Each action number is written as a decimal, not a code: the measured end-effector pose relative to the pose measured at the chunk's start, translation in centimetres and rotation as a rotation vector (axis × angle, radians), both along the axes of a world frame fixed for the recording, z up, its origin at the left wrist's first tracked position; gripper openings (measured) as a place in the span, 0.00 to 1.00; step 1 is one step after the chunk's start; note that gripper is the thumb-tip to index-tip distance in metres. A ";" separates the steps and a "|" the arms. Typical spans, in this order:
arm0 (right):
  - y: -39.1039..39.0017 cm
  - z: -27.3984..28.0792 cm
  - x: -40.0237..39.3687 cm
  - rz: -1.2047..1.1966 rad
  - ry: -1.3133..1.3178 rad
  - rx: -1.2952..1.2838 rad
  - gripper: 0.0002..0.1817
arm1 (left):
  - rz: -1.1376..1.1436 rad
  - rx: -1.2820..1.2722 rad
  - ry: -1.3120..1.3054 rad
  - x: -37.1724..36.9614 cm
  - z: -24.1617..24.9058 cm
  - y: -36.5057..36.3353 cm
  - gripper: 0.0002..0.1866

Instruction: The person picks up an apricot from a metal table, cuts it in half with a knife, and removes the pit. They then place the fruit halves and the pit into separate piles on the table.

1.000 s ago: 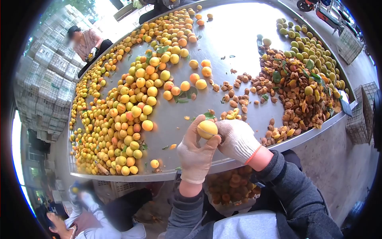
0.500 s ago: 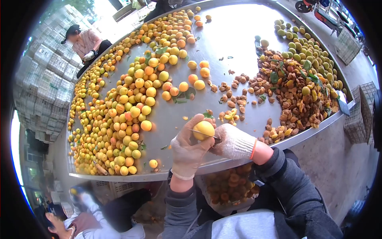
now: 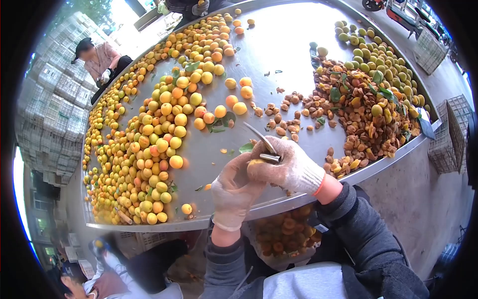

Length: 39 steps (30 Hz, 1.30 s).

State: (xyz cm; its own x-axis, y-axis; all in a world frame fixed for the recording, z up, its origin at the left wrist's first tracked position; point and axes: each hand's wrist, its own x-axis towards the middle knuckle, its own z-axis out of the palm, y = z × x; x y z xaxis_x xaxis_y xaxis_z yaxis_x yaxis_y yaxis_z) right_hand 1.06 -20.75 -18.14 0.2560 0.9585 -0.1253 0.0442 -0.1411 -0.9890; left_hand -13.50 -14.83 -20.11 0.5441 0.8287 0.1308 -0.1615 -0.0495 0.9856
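Observation:
My left hand, in a stained whitish glove, is closed around an apricot, of which only a sliver of yellow shows between the fingers. My right hand, gloved too, grips a small knife with a thin curved blade that points up and away from me. The two hands touch, and the right thumb presses toward the fruit. Whether the apricot is cut through is hidden. Under the table edge, below my hands, stands a container of apricot halves. A green leaf lies just beyond the hands.
Whole apricots cover the left of the metal table. A heap of brown pits and scraps lies right, beside greenish fruit. Crates stand at the right. One person sits at far left, another at lower left.
The knife blade has left the apricot's side and now points upward, away from me. My right hand has turned and closed in over the fruit, which is now mostly hidden.

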 end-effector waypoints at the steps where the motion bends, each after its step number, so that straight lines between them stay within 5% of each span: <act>1: 0.0 0.0 -0.1 0.000 0.004 -0.001 0.17 | -0.014 -0.137 0.004 -0.1 0.4 0.0 0.25; 5: -0.3 0.7 0.2 -0.009 0.251 -0.140 0.12 | -0.065 -0.545 -0.148 -2.3 -0.7 1.8 0.20; 9: -0.3 0.4 0.3 -0.013 0.384 -0.107 0.10 | -0.152 -0.593 -0.321 -2.9 -1.2 2.7 0.19; 11: 0.1 -1.1 0.5 0.058 0.022 -0.061 0.11 | -0.070 -0.655 -0.388 -3.0 -1.3 2.9 0.22; 12: 0.4 -3.9 0.6 0.112 -0.388 0.166 0.11 | -0.066 -0.655 -0.390 -3.1 -1.3 3.0 0.22; 13: 0.5 -3.7 0.4 0.113 -0.386 0.166 0.11 | -0.084 -0.686 -0.371 -3.3 -1.4 3.1 0.23; 16: 0.6 -0.8 -0.4 -0.170 0.158 0.054 0.09 | -0.061 -0.679 -0.246 -3.2 -1.8 2.5 0.23; 19: 0.5 0.4 -0.1 -0.522 0.535 0.374 0.11 | -0.017 -0.645 -0.101 -2.6 -1.6 1.5 0.23; 25: 0.6 0.2 -1.3 -0.608 0.621 0.644 0.11 | -0.086 -0.665 0.029 -1.1 -1.5 -0.1 0.24; 31: -0.4 0.0 -1.2 -0.432 0.244 0.772 0.10 | -0.052 -0.535 0.060 0.1 -2.6 -1.0 0.20; 33: -0.7 0.2 -1.2 -0.414 -0.195 0.817 0.12 | -0.007 -0.450 0.091 0.5 -3.1 -1.4 0.20; 34: -0.9 0.2 -1.2 -0.393 0.029 0.742 0.12 | -0.005 -0.478 0.070 0.8 -3.2 -1.4 0.20; 35: -0.5 0.4 -0.6 -0.485 -0.196 0.753 0.11 | -0.002 -0.507 0.050 1.0 -3.2 -1.4 0.19; 37: 0.6 0.4 -0.8 -0.540 0.434 0.641 0.10 | -0.021 -0.537 0.009 1.1 -3.3 -1.3 0.19; 39: 1.4 0.2 -0.7 -0.608 0.505 0.620 0.10 | -0.036 -0.568 -0.031 1.0 -3.1 -1.0 0.18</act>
State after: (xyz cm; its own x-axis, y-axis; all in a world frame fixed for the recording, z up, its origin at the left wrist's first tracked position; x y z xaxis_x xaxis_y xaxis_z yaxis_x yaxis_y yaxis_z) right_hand 0.40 -19.38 -17.97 0.7787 0.6153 0.1227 -0.3093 0.5466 -0.7782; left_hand -12.46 -15.79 -23.19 0.5763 0.7545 -0.3141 -0.1822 0.4932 0.8506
